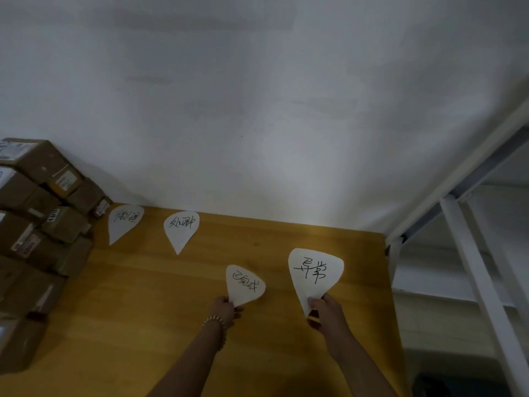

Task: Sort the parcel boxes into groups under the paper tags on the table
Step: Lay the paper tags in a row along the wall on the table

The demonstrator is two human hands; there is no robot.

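A white wall (257, 96) fills the space beyond both hands. Under them lies a wooden table (143, 325), its bare top stretching left of the left hand. Far to the left of the left hand, a stack of brown parcel boxes (37, 224) rises against the wall at the table's edge. To the right of the right hand stands a white metal frame (472, 253). The right hand (325, 309) pinches the pointed end of the largest paper tag (315, 270), teardrop-shaped with black handwriting. The left hand (226, 309), with a bead bracelet (214, 322) at the wrist, pinches the point of a smaller tag (245, 283). Two more tags lie flat beyond the left hand and to its left: one (181, 229) nearer, the other (123, 222) just beside the boxes.
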